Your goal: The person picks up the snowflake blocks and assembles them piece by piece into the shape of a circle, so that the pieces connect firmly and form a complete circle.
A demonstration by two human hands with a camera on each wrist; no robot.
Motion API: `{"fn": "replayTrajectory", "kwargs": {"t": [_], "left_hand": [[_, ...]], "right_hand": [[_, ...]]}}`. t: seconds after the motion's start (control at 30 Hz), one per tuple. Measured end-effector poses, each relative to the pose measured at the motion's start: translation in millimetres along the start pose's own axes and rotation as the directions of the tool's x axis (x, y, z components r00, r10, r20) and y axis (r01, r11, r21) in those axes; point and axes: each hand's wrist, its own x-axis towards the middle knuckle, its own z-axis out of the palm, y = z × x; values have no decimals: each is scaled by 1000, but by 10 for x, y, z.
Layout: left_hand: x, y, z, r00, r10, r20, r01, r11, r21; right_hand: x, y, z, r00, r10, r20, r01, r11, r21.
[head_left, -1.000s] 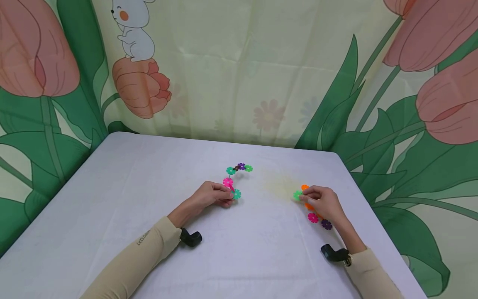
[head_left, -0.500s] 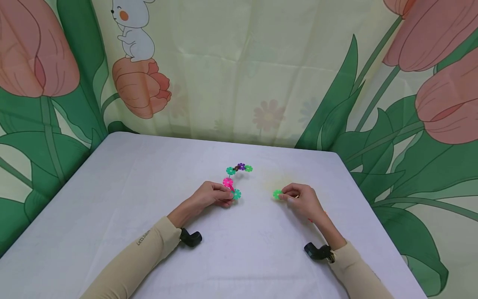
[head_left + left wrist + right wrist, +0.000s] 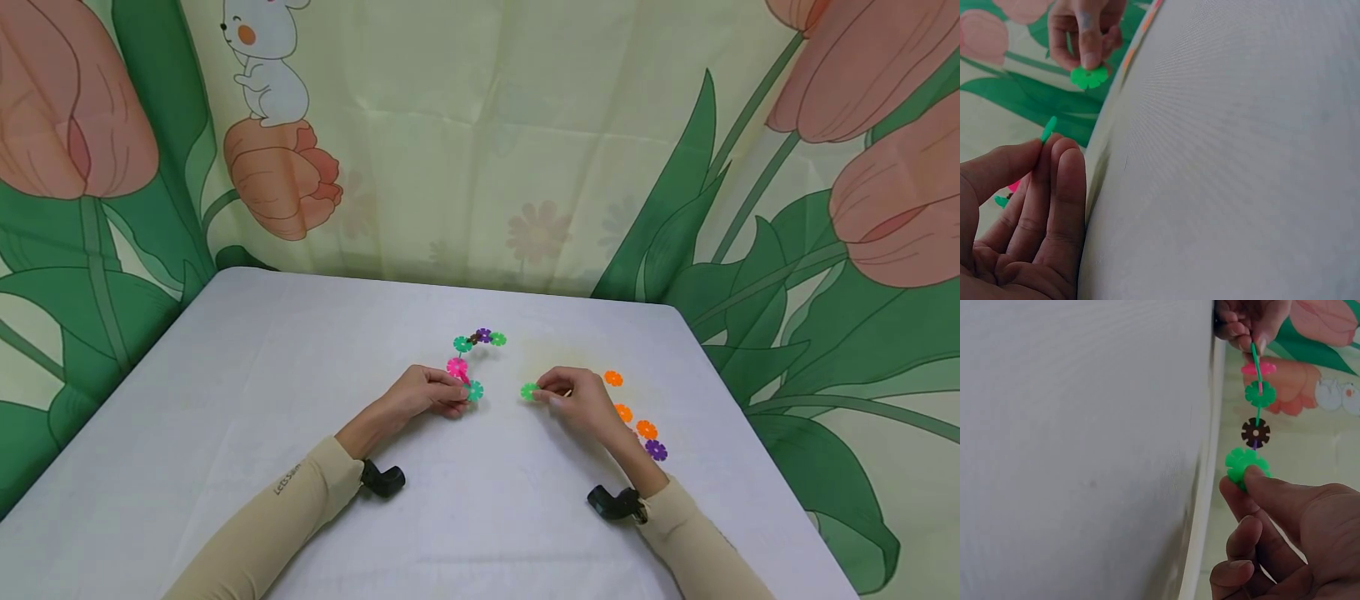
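Two pinches I see from here: left hand [image 3: 427, 392] on a flower-disc chain [image 3: 457, 367] toward the tabletop's [image 3: 300, 358] far edge, right hand [image 3: 579, 400] on a green disc [image 3: 528, 392] nearby; sleeve lettering [image 3: 287, 479] begins "Let's"

Surface [image 3: 262, 400]: white, faintly creased, its far corners rounded, a pale yellow patch [image 3: 564, 350] toward the far side.
Backdrop [image 3: 427, 150]: creased pale yellow-green fabric behind the surface.
Tulips [image 3: 903, 196]: large, printed, pink, at both sides, among broad green leaves [image 3: 671, 217].
Rabbit [image 3: 276, 90]: white, printed, seated on a drooping orange-pink bloom [image 3: 273, 179].
Daisy [image 3: 538, 232]: faint pink, printed low down.
Light: soft and fairly even.
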Motion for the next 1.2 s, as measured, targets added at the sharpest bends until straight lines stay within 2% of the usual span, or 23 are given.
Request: {"fn": "replayTrajectory", "kwargs": {"t": [0.23, 0.63, 0.93, 1.2], "left_hand": [[0, 4, 4, 1000, 5, 4, -5, 1000, 6], [-7, 23, 8, 1000, 14, 21, -14, 1000, 5], [-3, 16, 11, 1000, 18, 17, -18, 1000, 12], [13, 12, 9, 1000, 10, -3, -10, 1000, 12]], "right_hand": [[38, -127, 135, 1000, -22, 19, 22, 1000, -10], [93, -319, 306, 994, -104, 42, 104, 994, -18], [116, -378, 352, 989, -142, 44, 143, 990, -8], [122, -388, 361, 988, -145, 45, 146, 989, -29]]}}
